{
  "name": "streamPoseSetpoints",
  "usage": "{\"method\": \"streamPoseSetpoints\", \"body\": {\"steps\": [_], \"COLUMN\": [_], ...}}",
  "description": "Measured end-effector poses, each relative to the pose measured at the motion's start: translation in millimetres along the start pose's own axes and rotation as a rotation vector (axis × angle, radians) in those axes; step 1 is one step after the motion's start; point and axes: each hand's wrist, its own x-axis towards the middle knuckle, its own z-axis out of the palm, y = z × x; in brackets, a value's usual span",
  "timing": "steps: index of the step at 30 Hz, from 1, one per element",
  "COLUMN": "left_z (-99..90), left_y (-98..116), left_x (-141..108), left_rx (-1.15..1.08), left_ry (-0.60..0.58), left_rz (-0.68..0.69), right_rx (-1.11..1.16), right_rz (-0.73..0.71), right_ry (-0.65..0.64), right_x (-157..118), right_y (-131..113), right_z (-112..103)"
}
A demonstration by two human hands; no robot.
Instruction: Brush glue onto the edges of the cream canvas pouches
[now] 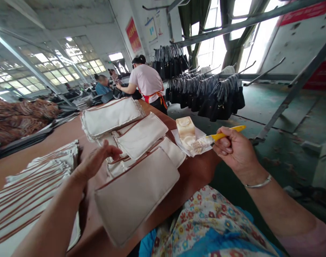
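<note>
My right hand is closed around the yellow handle of a paintbrush. Its pale, glue-coated bristles are over a white sheet at the table's edge, beside a cream-coloured container. My left hand is over the pile of off-white panels, thumb and fingers apart, holding nothing I can see; whether its fingertips touch a panel I cannot tell. Closest to me, a flat off-white panel with a brown edge lies tilted, its corner over the table's front edge. Another panel rests behind it.
The brown table also bears a taller panel stack and a fanned row of panels at left. Beyond it a person in a pink shirt stands. Black bags hang from a metal rack at right.
</note>
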Motion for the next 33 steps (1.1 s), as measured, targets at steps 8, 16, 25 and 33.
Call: {"method": "streamPoseSetpoints", "body": {"steps": [8, 16, 25, 33], "left_z": [119.1, 163.9, 165.2, 181.0], "left_y": [-54, -52, -40, -43], "left_x": [-13, -16, -67, 2], "left_rx": [0.736, 0.937, 0.901, 0.666], "left_ry": [-0.017, 0.053, 0.256, -0.006], "left_rz": [0.058, -0.051, 0.222, -0.180], "right_rx": [-0.025, -0.066, -0.056, -0.059], "right_rz": [0.181, 0.165, 0.195, 0.183], "right_ry": [0.038, 0.055, 0.043, 0.061], "right_x": [-1, -11, -5, -13], "right_y": [42, 47, 54, 58], "right_z": [-6, -3, -5, 1]}}
